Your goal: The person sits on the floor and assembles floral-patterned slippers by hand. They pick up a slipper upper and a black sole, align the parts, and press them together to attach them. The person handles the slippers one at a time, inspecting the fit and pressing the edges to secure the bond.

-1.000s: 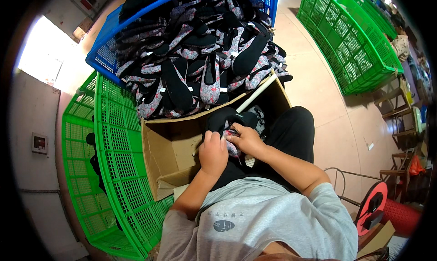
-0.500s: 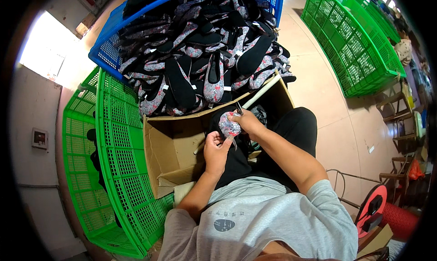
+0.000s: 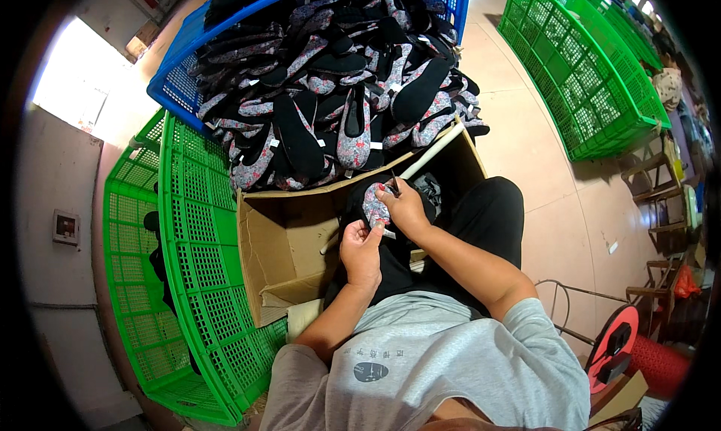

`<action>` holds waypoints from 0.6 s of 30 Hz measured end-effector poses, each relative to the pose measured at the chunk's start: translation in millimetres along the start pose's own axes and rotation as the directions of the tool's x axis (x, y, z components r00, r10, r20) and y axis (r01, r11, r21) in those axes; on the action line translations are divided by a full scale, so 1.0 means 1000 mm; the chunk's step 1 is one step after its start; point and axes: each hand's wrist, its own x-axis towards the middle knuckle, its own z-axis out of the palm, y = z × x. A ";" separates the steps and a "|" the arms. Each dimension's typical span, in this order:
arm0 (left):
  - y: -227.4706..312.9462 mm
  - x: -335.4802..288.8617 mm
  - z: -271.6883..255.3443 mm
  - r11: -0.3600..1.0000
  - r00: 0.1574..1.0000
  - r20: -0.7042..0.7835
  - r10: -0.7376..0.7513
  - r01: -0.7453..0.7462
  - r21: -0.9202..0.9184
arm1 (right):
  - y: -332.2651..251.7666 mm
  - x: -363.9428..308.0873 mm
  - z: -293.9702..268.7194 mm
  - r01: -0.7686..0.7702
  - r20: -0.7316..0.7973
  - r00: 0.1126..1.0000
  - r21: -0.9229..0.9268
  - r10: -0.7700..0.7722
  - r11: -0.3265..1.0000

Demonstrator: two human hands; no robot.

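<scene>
Over my lap, both hands hold a floral fabric shoe (image 3: 373, 203) with a grey, white and red pattern. My left hand (image 3: 361, 252) is closed, pinching the shoe's near end between thumb and fingers. My right hand (image 3: 406, 208) is closed on its right side, thumb lying across the fabric. A thin dark tool (image 3: 394, 178), perhaps snips, pokes out above the right fingers; most of it is hidden. A small pale strip (image 3: 389, 234) hangs by the shoe's near end.
Beyond my hands a blue crate (image 3: 174, 81) is heaped with floral, black-soled shoes (image 3: 353, 134). An open cardboard box (image 3: 274, 239) is against my knees. Green crates (image 3: 199, 273) stand at left, another green crate (image 3: 578, 70) at far right. A red spool-like object (image 3: 612, 348) is right.
The shoe has turned in my hands and shows a narrower side. My right hand has shifted slightly and its dark tool shows less. A pale strip now shows beside the shoe.
</scene>
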 end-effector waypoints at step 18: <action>0.052 0.013 -0.005 0.104 0.632 0.431 0.644 -0.630 0.769 | 0.000 -0.042 0.000 0.011 -0.019 1.000 0.346 -0.004 0.938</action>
